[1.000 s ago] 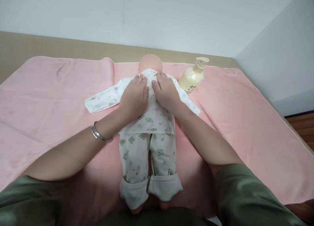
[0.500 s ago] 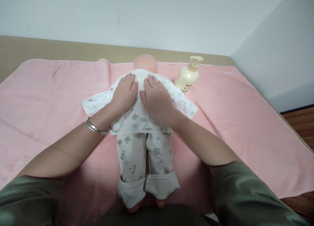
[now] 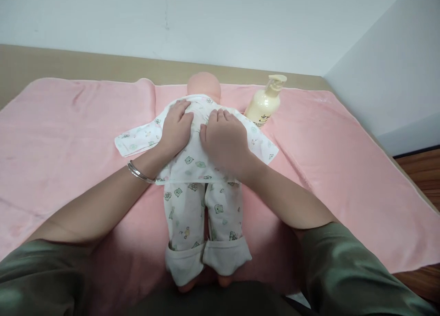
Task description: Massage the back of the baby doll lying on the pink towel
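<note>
Leftmost, the pink blanket (image 3: 62,137) lies wrinkled. The left hand (image 3: 176,128) rests open, palm down, on the shirt (image 3: 194,144). Next is the doll (image 3: 201,171), lying lengthwise on the blanket; a hard push toward its head could slide it or ruck the shirt. The right hand (image 3: 226,139) lies open on the shirt too. Beyond it stands the pump bottle (image 3: 264,103); an outward swing of that hand could topple it.

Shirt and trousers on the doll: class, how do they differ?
The left hand and right hand rest on the shirt, not the trousers. The trousers have folded cuffs; the shirt shows none. The shirt spreads wider than the trousers. Both are white with small prints.
</note>
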Action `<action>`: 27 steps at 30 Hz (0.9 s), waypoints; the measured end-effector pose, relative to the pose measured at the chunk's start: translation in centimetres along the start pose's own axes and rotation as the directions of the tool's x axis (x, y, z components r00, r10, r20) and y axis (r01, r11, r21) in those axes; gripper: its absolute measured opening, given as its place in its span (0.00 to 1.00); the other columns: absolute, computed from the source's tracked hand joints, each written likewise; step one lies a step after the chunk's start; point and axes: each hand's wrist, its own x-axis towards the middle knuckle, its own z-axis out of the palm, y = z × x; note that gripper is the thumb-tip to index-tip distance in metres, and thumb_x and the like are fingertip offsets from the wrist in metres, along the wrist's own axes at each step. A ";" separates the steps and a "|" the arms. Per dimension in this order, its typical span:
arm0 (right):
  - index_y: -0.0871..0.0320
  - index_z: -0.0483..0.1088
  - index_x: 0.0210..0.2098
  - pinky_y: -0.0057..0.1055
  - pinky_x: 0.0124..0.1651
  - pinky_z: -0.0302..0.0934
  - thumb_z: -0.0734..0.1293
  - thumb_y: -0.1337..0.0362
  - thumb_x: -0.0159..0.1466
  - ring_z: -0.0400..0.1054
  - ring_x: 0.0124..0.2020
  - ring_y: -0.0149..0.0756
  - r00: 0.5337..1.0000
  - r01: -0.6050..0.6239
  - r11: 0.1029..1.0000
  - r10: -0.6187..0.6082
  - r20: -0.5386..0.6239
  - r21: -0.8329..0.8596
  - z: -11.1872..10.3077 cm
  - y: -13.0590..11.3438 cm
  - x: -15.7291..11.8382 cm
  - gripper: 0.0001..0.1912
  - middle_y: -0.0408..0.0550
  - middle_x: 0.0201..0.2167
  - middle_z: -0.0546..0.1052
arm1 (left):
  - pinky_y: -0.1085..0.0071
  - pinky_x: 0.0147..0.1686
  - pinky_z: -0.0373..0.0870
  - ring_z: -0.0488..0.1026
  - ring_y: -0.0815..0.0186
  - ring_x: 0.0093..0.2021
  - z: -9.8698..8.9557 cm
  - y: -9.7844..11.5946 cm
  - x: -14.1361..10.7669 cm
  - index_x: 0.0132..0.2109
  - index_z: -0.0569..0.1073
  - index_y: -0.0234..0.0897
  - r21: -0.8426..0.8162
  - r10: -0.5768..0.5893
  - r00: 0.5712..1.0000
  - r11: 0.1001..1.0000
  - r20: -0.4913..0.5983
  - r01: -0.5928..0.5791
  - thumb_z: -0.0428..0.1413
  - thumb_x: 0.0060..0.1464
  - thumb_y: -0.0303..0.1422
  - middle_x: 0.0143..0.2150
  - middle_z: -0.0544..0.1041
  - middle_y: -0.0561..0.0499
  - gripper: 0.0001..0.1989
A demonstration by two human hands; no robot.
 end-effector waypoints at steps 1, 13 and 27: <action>0.83 0.62 0.66 0.51 0.71 0.58 0.51 0.62 0.77 0.65 0.67 0.60 1.000 0.015 1.000 -0.015 -0.003 0.005 0.0 0.1 0.0 0.30 0.76 0.63 0.71 | 0.57 0.78 0.57 0.63 0.55 0.74 0.1 -0.3 0.0 0.64 0.74 0.34 -0.018 0.010 1.000 1.000 -0.018 -0.010 0.48 0.59 0.32 0.71 0.70 0.45 0.27; 0.75 0.67 0.63 0.53 0.76 0.50 0.51 0.60 0.77 0.58 0.73 0.56 0.998 -0.031 0.978 0.018 0.063 0.209 1.3 3.6 4.0 0.28 0.69 0.70 0.66 | 0.56 0.77 0.59 0.67 0.54 0.71 0.2 0.1 -0.3 0.63 0.73 0.33 0.006 0.064 0.998 0.998 -0.005 -0.064 0.48 0.59 0.32 0.68 0.73 0.43 0.27; 0.80 0.63 0.64 0.54 0.70 0.59 0.50 0.62 0.77 0.66 0.66 0.61 0.990 0.048 0.999 -0.050 0.129 0.022 -0.6 2.2 2.1 0.28 0.75 0.63 0.71 | 0.52 0.79 0.51 0.59 0.51 0.76 -0.2 1.0 -0.5 0.69 0.68 0.27 0.182 0.132 0.980 0.970 0.148 -0.158 0.45 0.59 0.33 0.73 0.66 0.39 0.33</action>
